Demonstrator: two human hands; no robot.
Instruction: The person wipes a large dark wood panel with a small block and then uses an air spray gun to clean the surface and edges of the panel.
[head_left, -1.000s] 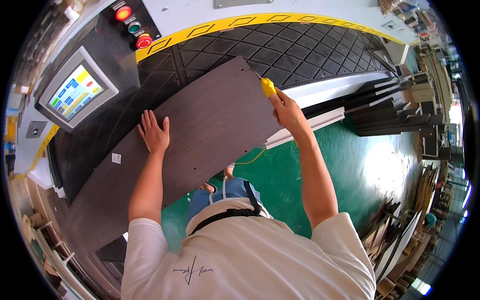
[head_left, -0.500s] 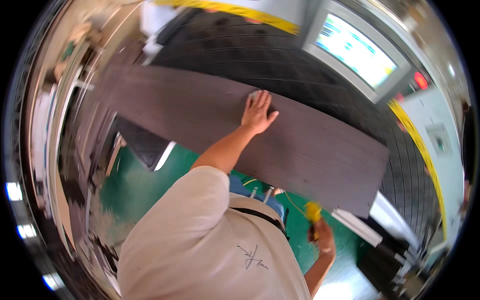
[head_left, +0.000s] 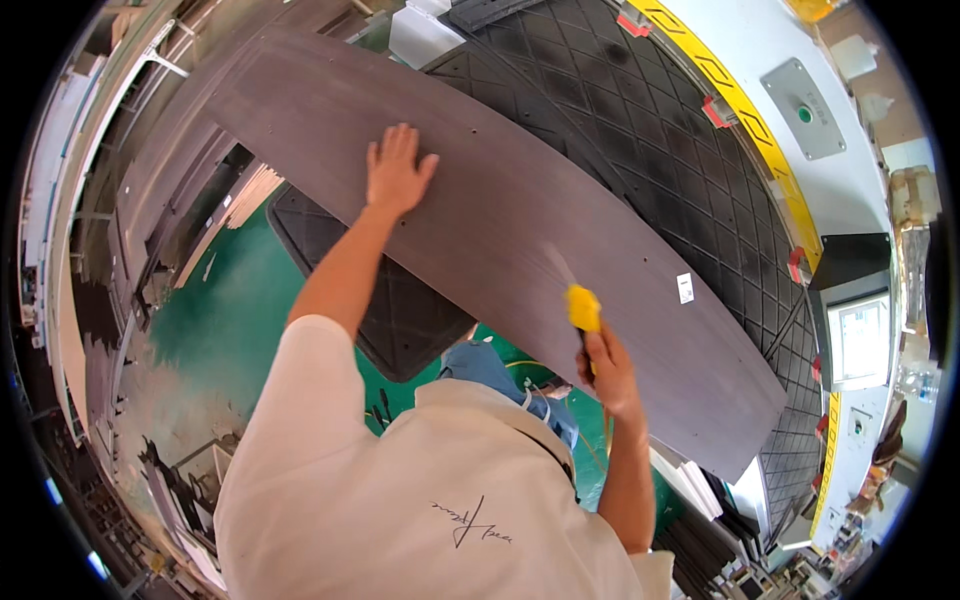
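Observation:
A long dark brown panel [head_left: 510, 190] lies slantwise across the view, from far left to near right. My left hand [head_left: 398, 172] rests flat on its left part, fingers spread, holding nothing. My right hand [head_left: 612, 372] is closed round the black grip of a yellow-and-black air blow gun [head_left: 583, 308], held over the panel's near edge. A faint blurred streak, likely its thin nozzle, points up and left from the yellow head. A small white label [head_left: 685, 288] sits on the panel's right part.
Under the panel stretches a black, grid-patterned machine bed [head_left: 640, 130], bordered by a yellow striped band [head_left: 745, 100] with red-and-grey blocks. A second black padded table section [head_left: 405, 320] juts out on the near side. Stacked boards [head_left: 170, 230] stand left, above green floor [head_left: 225, 290].
The view has turned, so the panel slants more steeply. My right hand has raised the air blow gun over the panel. My left hand lies farther left, and the white label is visible.

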